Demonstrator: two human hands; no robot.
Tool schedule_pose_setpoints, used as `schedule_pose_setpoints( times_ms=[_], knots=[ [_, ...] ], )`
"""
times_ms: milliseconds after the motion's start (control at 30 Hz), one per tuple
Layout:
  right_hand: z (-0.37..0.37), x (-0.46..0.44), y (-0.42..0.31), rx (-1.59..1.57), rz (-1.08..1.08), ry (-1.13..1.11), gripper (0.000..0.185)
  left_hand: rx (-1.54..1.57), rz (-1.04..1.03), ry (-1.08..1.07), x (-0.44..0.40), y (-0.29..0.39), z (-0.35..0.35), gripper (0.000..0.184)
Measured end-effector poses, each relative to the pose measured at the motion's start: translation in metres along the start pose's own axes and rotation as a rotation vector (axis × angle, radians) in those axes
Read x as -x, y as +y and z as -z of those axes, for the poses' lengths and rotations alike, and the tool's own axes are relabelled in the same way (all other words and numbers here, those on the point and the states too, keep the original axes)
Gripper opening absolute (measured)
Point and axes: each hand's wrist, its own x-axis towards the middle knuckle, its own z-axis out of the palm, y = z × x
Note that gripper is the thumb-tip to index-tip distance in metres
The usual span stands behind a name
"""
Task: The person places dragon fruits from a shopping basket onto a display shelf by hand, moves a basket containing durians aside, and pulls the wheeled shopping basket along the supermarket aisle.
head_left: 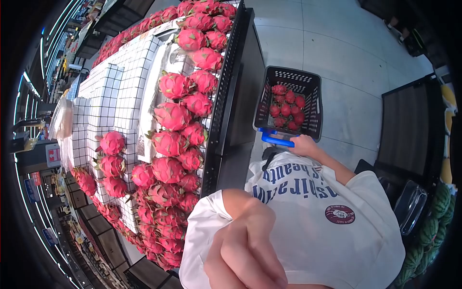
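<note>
My right hand is closed around the blue handle of a black shopping cart with a perforated basket. Inside the basket lie several round, bumpy red fruits; they are too small to name surely. My left hand is raised very close to the camera, its fingers curled and pressed together. Whatever those fingers hold, if anything, is hidden. To the left of both hands, several pink dragon fruits with green-tipped scales are lined up along a display stand.
A black perforated rail edges the stand, and white grid-patterned steps rise behind the fruit. Grey floor tiles surround the cart. On the right stand a dark display unit and striped watermelons.
</note>
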Motion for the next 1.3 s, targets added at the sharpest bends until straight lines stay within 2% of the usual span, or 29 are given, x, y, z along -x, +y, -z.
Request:
schedule_pose_setpoints(
  times_ms=[133,233,300,333,400,433,500,533,600,633,700,733,800,900,933,967,1000,1033,1100,1133,1167,1200,1233,1267,1300],
  knots=[
    [0.001,0.001,-0.002,0.003,-0.005,-0.010,0.027,-0.056,-0.036,0.000,0.004,-0.004,0.000,0.017],
    [0.001,0.000,-0.002,0.006,-0.002,-0.004,0.027,-0.079,-0.058,-0.106,0.001,-0.007,0.007,0.012],
    [0.000,0.000,-0.001,0.010,-0.001,-0.005,0.027,-0.060,0.150,-0.174,-0.015,0.003,0.014,0.016],
    [0.001,0.000,-0.001,0.006,0.004,-0.001,0.027,-0.061,0.149,-0.172,-0.016,0.006,0.009,0.016],
    [0.000,0.000,-0.001,0.003,0.012,-0.001,0.027,-0.097,0.321,0.046,-0.014,0.015,-0.003,0.009],
    [-0.001,-0.001,0.001,0.000,0.018,0.007,0.027,-0.099,0.320,0.049,-0.012,0.008,0.000,0.009],
    [-0.003,-0.003,0.002,-0.002,0.024,0.016,0.027,-0.154,-0.055,-0.125,-0.006,-0.014,0.009,0.006],
    [-0.005,-0.004,0.003,-0.001,0.030,0.027,0.027,-0.155,-0.055,-0.123,-0.005,-0.013,0.006,0.006],
    [-0.003,-0.002,0.001,-0.001,0.031,0.037,0.027,-0.129,-0.102,0.019,-0.002,-0.010,-0.001,0.010],
    [0.001,-0.002,-0.002,0.017,0.003,-0.012,0.029,-0.126,-0.102,0.021,-0.001,-0.015,-0.005,0.010],
    [0.003,-0.001,-0.002,0.033,-0.032,-0.058,0.032,0.026,-0.368,0.218,0.003,-0.027,-0.014,0.014],
    [-0.001,-0.002,0.000,0.019,-0.007,-0.021,0.030,0.030,-0.366,0.220,0.004,-0.026,-0.011,0.014],
    [-0.003,-0.002,0.002,0.004,0.013,0.015,0.028,0.071,-0.291,0.056,0.011,-0.016,0.003,0.011],
    [-0.003,-0.001,0.003,0.004,0.035,0.025,0.028,0.130,-0.183,-0.188,0.014,-0.007,0.020,0.023],
    [-0.002,-0.001,0.002,0.006,0.031,0.024,0.028,0.131,-0.183,-0.188,0.009,-0.006,0.015,0.023],
    [-0.002,-0.001,0.001,0.006,0.028,0.022,0.028,0.031,-0.106,-0.099,0.002,-0.004,0.006,0.011],
    [-0.002,-0.001,0.001,0.007,0.028,0.021,0.028,-0.068,-0.030,-0.009,-0.004,-0.003,0.001,0.021],
    [-0.002,-0.001,0.001,0.004,0.024,0.010,0.029,-0.069,-0.031,-0.009,-0.004,-0.002,0.006,0.021],
    [-0.001,-0.002,0.002,0.005,0.024,0.000,0.029,-0.028,0.059,-0.220,-0.003,0.003,0.020,0.025],
    [-0.001,-0.002,0.002,0.008,0.010,-0.010,0.030,-0.032,0.056,-0.223,0.001,0.000,0.017,0.025],
    [-0.002,-0.002,0.001,0.009,-0.004,-0.021,0.031,-0.118,-0.038,-0.058,0.007,-0.006,0.007,0.007],
    [-0.001,-0.002,0.000,0.010,-0.003,-0.020,0.031,-0.203,-0.130,0.108,0.013,-0.013,-0.001,0.018],
    [0.000,-0.001,-0.001,0.014,-0.001,-0.018,0.031,-0.278,-0.179,0.162,0.015,-0.019,-0.006,0.013],
    [0.001,-0.001,-0.001,0.017,-0.001,-0.016,0.032,-0.276,-0.180,0.160,0.015,-0.018,-0.001,0.013],
    [0.002,0.000,-0.002,0.017,-0.002,-0.014,0.032,-0.207,-0.079,0.065,0.013,-0.017,0.007,0.015]
  ],
)
